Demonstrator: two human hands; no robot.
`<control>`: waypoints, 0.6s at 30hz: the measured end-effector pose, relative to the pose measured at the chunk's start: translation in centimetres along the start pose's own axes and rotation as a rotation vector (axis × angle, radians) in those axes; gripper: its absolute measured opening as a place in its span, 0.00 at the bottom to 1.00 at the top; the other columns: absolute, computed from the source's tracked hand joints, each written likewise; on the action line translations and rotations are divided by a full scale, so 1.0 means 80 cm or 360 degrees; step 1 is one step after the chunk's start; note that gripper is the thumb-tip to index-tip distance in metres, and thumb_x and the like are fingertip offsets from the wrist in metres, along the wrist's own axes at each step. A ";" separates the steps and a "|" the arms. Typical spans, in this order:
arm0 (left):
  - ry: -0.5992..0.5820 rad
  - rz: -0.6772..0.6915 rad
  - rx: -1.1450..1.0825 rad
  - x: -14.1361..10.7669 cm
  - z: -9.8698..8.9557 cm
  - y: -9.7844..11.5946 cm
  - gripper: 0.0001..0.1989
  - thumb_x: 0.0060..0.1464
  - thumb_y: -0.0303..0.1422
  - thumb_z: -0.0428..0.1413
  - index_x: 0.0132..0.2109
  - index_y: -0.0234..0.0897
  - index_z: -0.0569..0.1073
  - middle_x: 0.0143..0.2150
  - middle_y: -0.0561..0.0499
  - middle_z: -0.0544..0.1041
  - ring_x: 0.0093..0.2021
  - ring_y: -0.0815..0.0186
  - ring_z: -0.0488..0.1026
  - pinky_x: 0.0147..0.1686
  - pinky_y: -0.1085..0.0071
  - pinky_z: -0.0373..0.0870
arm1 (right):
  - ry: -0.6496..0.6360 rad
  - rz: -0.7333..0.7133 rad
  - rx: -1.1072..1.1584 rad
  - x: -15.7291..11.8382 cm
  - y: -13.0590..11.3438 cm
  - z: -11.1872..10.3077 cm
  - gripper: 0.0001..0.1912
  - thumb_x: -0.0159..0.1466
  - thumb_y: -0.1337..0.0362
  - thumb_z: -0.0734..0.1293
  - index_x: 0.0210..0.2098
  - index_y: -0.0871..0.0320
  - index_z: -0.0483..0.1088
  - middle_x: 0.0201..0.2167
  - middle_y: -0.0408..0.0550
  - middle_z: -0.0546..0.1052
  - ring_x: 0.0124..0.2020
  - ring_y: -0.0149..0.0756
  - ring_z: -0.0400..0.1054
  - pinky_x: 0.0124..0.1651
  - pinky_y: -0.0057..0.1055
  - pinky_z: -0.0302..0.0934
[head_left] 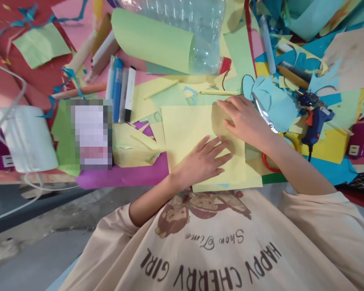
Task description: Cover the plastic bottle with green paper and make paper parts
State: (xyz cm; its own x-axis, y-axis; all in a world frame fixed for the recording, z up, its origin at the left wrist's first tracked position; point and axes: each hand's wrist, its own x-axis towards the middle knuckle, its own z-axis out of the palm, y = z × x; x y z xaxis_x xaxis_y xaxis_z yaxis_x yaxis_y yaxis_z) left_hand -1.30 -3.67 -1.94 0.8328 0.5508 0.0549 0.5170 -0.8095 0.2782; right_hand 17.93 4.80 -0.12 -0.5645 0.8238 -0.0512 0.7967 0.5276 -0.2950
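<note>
A pale yellow sheet of paper (pixel 188 129) lies in front of me at the table's near edge. My left hand (pixel 203 159) rests flat on it with fingers spread, holding nothing. Over the sheet's upper right part is my right hand (pixel 242 117), its fingers apart and slightly bent, with nothing visible in them. Beside my right wrist, scissors (pixel 267 117) with red and yellow handles lie partly under my forearm. More yellow paper (pixel 255 182) shows beneath the sheet at the lower right.
Markers (pixel 117 89) and a phone-like blurred object (pixel 92 133) lie left. A plastic bottle (pixel 208 36) and rolled green paper (pixel 153 40) lie at the back. Right are a glue gun (pixel 314 125) and blue paper cutouts (pixel 276 99). A white adapter (pixel 28 139) with cable sits far left.
</note>
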 end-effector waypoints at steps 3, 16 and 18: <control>-0.0064 -0.0010 0.0018 0.002 0.000 0.006 0.27 0.61 0.46 0.50 0.64 0.43 0.61 0.69 0.45 0.61 0.70 0.49 0.55 0.65 0.46 0.55 | 0.0019 -0.0006 0.0032 0.004 0.000 0.003 0.25 0.63 0.73 0.56 0.59 0.60 0.61 0.50 0.58 0.69 0.55 0.50 0.63 0.57 0.56 0.63; -0.0043 -0.0031 -0.0029 0.010 0.005 0.008 0.24 0.64 0.43 0.45 0.64 0.42 0.60 0.66 0.43 0.65 0.68 0.52 0.58 0.66 0.44 0.54 | 0.0011 0.0015 -0.0009 -0.027 -0.026 -0.019 0.20 0.69 0.69 0.53 0.58 0.58 0.65 0.59 0.54 0.69 0.61 0.46 0.60 0.64 0.47 0.57; 0.0012 -0.0031 -0.0016 0.011 0.007 0.007 0.23 0.64 0.43 0.45 0.62 0.40 0.63 0.63 0.42 0.68 0.67 0.52 0.60 0.66 0.46 0.55 | 0.0042 0.0019 0.0028 -0.042 -0.030 -0.014 0.21 0.69 0.69 0.54 0.58 0.58 0.65 0.60 0.53 0.70 0.63 0.46 0.61 0.64 0.49 0.57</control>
State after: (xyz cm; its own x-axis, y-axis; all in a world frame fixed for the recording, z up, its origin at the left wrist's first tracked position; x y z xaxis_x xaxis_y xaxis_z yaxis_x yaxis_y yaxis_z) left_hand -0.16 -3.75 -2.26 0.8211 0.5680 0.0564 0.5311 -0.7965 0.2891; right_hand 18.10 1.01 1.81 -0.5491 0.8353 -0.0299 0.7992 0.5142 -0.3111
